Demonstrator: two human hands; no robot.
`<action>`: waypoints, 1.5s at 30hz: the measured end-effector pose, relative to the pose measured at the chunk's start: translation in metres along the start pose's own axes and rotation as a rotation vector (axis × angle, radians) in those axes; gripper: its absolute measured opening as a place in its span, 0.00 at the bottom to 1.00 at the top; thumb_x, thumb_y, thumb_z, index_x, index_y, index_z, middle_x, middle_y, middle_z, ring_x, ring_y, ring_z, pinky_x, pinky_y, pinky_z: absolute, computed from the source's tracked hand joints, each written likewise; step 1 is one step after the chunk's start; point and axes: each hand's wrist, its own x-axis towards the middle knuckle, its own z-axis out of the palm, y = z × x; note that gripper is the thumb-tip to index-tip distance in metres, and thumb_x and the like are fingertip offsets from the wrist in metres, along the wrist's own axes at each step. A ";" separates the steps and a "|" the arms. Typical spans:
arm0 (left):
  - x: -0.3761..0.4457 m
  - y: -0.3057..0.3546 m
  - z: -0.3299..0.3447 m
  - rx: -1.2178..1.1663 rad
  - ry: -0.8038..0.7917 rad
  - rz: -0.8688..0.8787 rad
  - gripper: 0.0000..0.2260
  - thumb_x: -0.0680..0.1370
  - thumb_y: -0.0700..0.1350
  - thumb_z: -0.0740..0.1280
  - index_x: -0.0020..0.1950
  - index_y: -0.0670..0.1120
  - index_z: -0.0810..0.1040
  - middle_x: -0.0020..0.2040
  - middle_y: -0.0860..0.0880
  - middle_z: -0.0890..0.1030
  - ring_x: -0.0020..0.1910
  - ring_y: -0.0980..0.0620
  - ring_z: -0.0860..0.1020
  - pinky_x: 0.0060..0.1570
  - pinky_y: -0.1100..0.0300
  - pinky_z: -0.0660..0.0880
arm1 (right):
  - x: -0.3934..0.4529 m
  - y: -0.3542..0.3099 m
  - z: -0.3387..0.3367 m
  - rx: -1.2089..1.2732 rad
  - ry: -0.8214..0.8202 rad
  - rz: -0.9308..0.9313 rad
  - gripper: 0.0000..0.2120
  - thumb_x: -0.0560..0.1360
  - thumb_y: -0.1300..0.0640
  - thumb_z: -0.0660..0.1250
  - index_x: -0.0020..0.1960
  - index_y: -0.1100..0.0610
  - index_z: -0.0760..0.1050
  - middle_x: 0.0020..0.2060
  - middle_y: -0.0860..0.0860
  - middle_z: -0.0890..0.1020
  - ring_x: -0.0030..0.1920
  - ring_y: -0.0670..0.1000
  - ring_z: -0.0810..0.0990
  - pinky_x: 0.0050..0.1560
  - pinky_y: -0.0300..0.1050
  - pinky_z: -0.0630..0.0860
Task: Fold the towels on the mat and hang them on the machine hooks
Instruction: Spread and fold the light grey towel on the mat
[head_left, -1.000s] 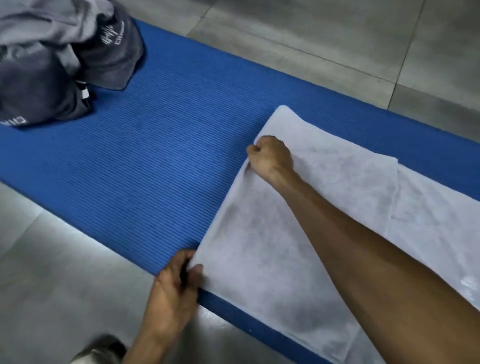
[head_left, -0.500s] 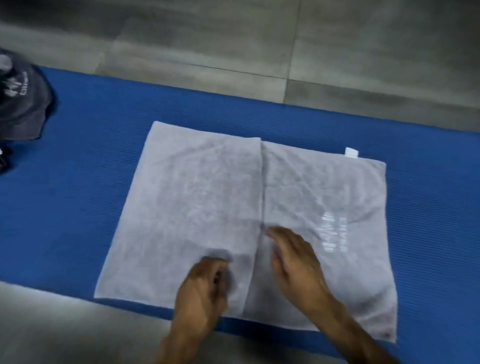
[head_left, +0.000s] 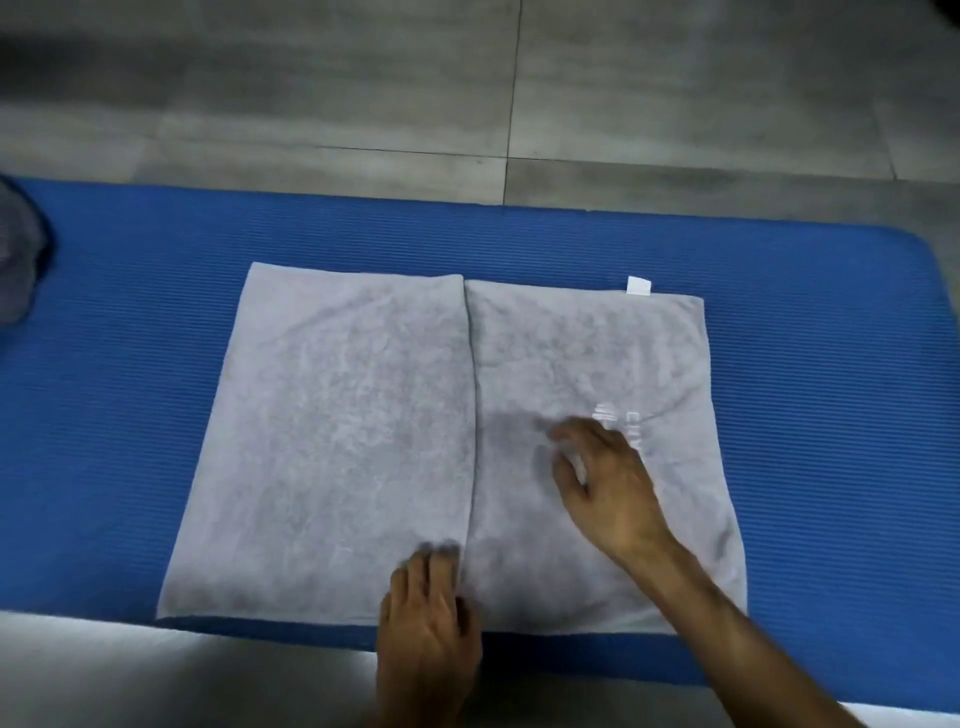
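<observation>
A pale grey towel (head_left: 343, 441) lies flat on the blue ribbed mat (head_left: 130, 364). Its left part is folded over, and the fold's edge runs down the middle. A white label sticks out at its far right edge, and white lettering shows on the right half. My left hand (head_left: 428, 618) rests on the towel's near edge, fingers flat beside the fold's edge. My right hand (head_left: 605, 478) lies spread on the right half, just left of the lettering. The machine hooks are out of sight.
Grey floor tiles (head_left: 519, 93) stretch beyond the mat's far edge. A dark grey heap of cloth (head_left: 18, 260) sits on the mat at the far left. The mat's rounded right end (head_left: 924, 270) is in view.
My hands let go of the left corners they were pinching. Both now lie flat on the towel. My right hand has slid to the right over the right half, and my view has swung right.
</observation>
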 end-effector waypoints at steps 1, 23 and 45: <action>-0.003 -0.002 0.002 0.000 0.001 -0.024 0.21 0.69 0.49 0.60 0.58 0.44 0.79 0.53 0.41 0.80 0.46 0.41 0.79 0.41 0.50 0.77 | 0.024 -0.010 0.006 0.106 -0.028 0.035 0.13 0.75 0.57 0.63 0.58 0.54 0.78 0.55 0.51 0.82 0.53 0.51 0.79 0.56 0.45 0.75; -0.022 0.029 -0.001 -0.287 0.279 0.429 0.13 0.72 0.42 0.68 0.55 0.48 0.84 0.52 0.50 0.83 0.47 0.49 0.81 0.53 0.58 0.77 | 0.159 -0.034 -0.011 0.997 -0.027 0.462 0.14 0.75 0.65 0.67 0.60 0.56 0.79 0.48 0.51 0.83 0.39 0.44 0.82 0.40 0.36 0.78; -0.037 0.176 0.048 -0.200 -0.185 0.882 0.06 0.71 0.45 0.65 0.44 0.53 0.80 0.47 0.53 0.79 0.44 0.56 0.78 0.43 0.66 0.75 | 0.119 0.111 -0.120 0.779 0.087 0.564 0.15 0.76 0.63 0.66 0.62 0.54 0.78 0.58 0.50 0.80 0.48 0.45 0.80 0.38 0.32 0.75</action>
